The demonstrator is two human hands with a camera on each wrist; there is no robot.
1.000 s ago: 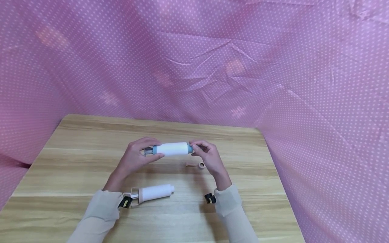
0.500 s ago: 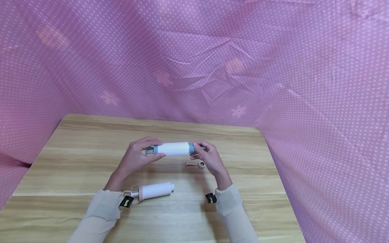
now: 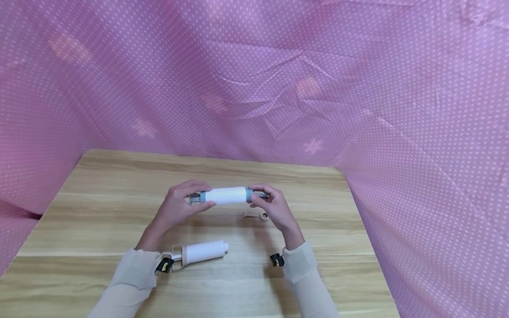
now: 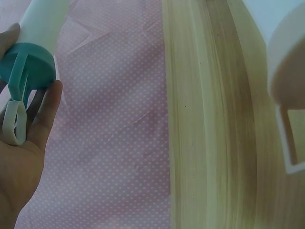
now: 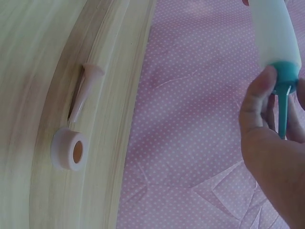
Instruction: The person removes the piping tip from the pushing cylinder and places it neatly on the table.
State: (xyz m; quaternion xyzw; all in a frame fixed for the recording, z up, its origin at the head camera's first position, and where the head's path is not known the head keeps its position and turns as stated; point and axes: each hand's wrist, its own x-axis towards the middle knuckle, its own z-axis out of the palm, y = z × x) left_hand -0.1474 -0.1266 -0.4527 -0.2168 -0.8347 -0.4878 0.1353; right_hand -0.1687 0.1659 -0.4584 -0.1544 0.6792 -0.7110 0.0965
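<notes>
A white-barrelled icing syringe (image 3: 226, 195) is held level above the table between both hands. My left hand (image 3: 177, 201) grips its plunger end, thumb and fingers around the teal collar (image 4: 35, 62); the pale looped handle (image 4: 15, 125) lies over the palm in the left wrist view. At the other end, my right hand (image 3: 276, 208) pinches the teal cap (image 5: 287, 74) between thumb and fingers. From that cap a thin teal nozzle (image 5: 282, 114) points back toward the right palm. Fingers partly hide both ends of the syringe.
A second white syringe (image 3: 204, 251) with a pinkish collar lies on the wooden table (image 3: 338, 265), near the left wrist. Below the right hand lie a pink tapered nozzle (image 5: 87, 88) and a pink ring cap (image 5: 66, 149). Pink dotted cloth (image 3: 254, 88) hangs behind the table.
The right thumb and fingers have shifted around the teal cap, and its thin nozzle shows beyond them. The left hand and the syringe have hardly moved.
</notes>
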